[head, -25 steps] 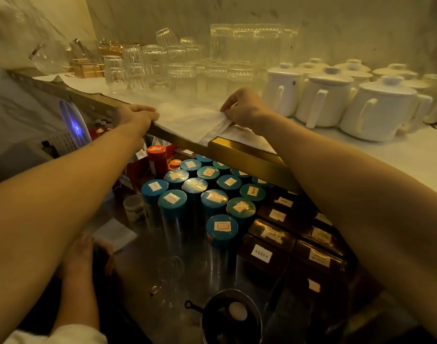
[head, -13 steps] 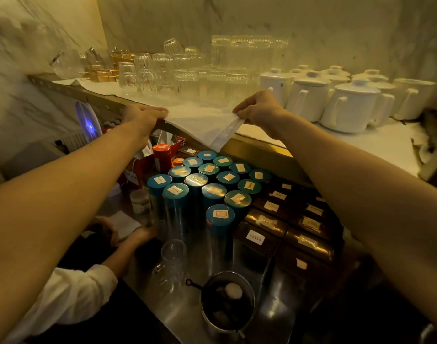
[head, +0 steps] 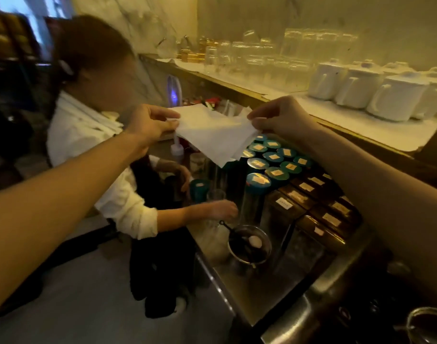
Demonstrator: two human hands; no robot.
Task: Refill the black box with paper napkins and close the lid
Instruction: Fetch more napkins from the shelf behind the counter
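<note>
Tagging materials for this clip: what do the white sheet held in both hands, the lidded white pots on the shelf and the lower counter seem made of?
White sheet: thin paper napkin, matte; it sags and creases. White pots: likely glazed ceramic, smooth with soft shine. Lower counter: probably stainless steel, brushed and reflective.

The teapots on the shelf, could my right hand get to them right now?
Probably not yet: the right hand and left hand both pinch the napkin. The teapots stand unobstructed beyond it.
</note>
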